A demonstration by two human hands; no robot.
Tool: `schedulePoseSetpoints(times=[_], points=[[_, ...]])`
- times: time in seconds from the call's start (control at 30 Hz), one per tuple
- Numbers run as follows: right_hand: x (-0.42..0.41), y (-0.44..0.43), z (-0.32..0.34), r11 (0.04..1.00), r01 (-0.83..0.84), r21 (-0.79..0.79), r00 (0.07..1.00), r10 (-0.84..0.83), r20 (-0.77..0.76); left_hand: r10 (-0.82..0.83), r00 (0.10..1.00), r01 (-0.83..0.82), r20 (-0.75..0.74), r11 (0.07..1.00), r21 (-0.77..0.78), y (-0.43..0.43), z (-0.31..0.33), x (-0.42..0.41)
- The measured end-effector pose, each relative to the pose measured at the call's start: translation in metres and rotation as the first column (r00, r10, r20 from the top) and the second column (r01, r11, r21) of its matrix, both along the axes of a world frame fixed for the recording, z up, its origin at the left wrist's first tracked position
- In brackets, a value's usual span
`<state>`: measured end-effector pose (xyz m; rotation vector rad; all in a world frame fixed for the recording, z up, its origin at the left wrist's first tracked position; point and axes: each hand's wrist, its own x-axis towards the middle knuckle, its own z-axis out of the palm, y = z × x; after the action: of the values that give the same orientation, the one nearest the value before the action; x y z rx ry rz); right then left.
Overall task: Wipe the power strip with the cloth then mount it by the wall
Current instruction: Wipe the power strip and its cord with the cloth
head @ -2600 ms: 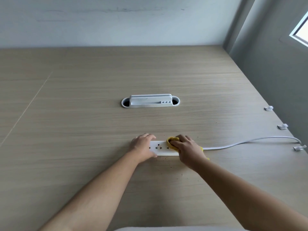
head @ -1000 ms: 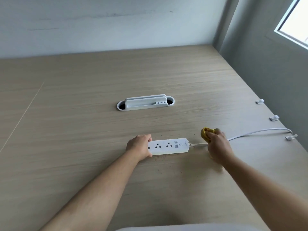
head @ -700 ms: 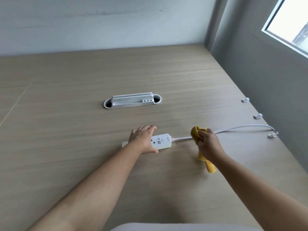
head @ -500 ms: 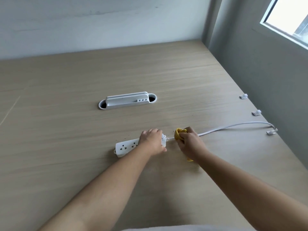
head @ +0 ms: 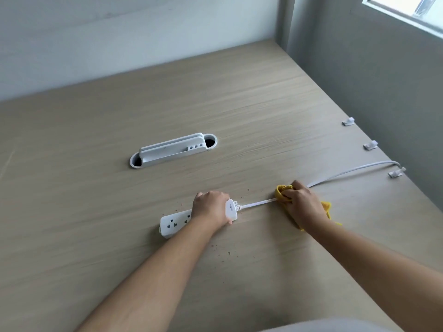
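bare forearms, no sleeves; left hand, right hand.

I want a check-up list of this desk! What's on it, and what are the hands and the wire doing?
Surface: wooden desk, dark crumbs near the strip.
Job's things: white power strip lying flat; yellow cloth bunched around the cord.
Clutter: white cable grommet set into the desk.
Grippers: left hand presses on the strip; right hand grips the cloth.
Cables: white cord runs to the wall-side clip.
Surroundings: three small clips along the grey wall; window top right.
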<state>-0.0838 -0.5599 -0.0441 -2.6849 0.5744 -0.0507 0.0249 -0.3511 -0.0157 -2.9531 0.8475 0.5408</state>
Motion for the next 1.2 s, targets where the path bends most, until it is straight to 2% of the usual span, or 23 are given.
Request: schedulePoseSetpoints(times=[0.13, 0.2, 0.27, 0.33, 0.43, 0.5, 0.6, 0.73, 0.8, 0.97, 1.03, 1.2], points=[[0.021, 0.070, -0.003, 0.979, -0.185, 0.088, 0.983, 0.186, 0.005, -0.004, 1.000, 0.005, -0.004, 1.000, 0.031, -0.002, 0.002, 0.001], [0.027, 0.087, -0.003, 0.973, -0.199, 0.115, 0.980, 0.199, 0.019, 0.007, 1.000, -0.006, -0.012, 0.998, 0.056, -0.003, 0.005, 0.003], [0.020, 0.068, -0.004, 0.976, -0.192, 0.103, 0.981, 0.190, 0.034, 0.017, 1.000, -0.015, -0.022, 0.997, 0.070, -0.004, 0.007, 0.005], [0.002, 0.022, -0.004, 0.993, -0.103, 0.055, 0.995, 0.103, 0.004, 0.037, 0.999, -0.035, -0.029, 0.997, 0.073, -0.005, 0.009, 0.004], [-0.021, -0.058, 0.000, 0.988, 0.154, -0.014, 0.988, -0.154, -0.017, 0.068, 0.996, -0.066, -0.052, 0.997, 0.051, -0.005, 0.009, 0.002], [-0.023, -0.084, 0.003, 0.976, 0.218, -0.021, 0.974, -0.219, -0.055, 0.087, 0.994, -0.085, -0.061, 0.996, 0.033, -0.004, 0.009, 0.002], [-0.017, -0.059, 0.003, 0.991, 0.134, -0.023, 0.990, -0.135, -0.052, 0.105, 0.992, -0.104, -0.073, 0.994, 0.024, -0.004, 0.009, 0.001], [-0.003, 0.034, -0.010, 0.986, -0.133, 0.101, 0.991, 0.131, 0.027, 0.111, 0.990, -0.109, -0.089, 0.994, 0.022, -0.007, 0.011, 0.001], [0.008, 0.067, -0.013, 0.968, -0.229, 0.104, 0.973, 0.224, 0.052, 0.109, 0.990, -0.106, -0.090, 0.994, 0.034, -0.008, 0.013, 0.001], [0.008, 0.054, -0.013, 0.954, -0.295, 0.042, 0.953, 0.292, 0.076, 0.127, 0.986, -0.122, -0.109, 0.991, 0.054, -0.008, 0.015, 0.003], [-0.003, 0.028, -0.013, 0.972, -0.228, 0.046, 0.972, 0.225, 0.073, 0.133, 0.984, -0.128, -0.117, 0.991, 0.048, -0.007, 0.016, 0.003], [-0.033, -0.074, -0.003, 0.992, 0.124, -0.011, 0.992, -0.124, -0.009, 0.139, 0.983, -0.134, -0.119, 0.990, 0.047, -0.008, 0.017, 0.001]])
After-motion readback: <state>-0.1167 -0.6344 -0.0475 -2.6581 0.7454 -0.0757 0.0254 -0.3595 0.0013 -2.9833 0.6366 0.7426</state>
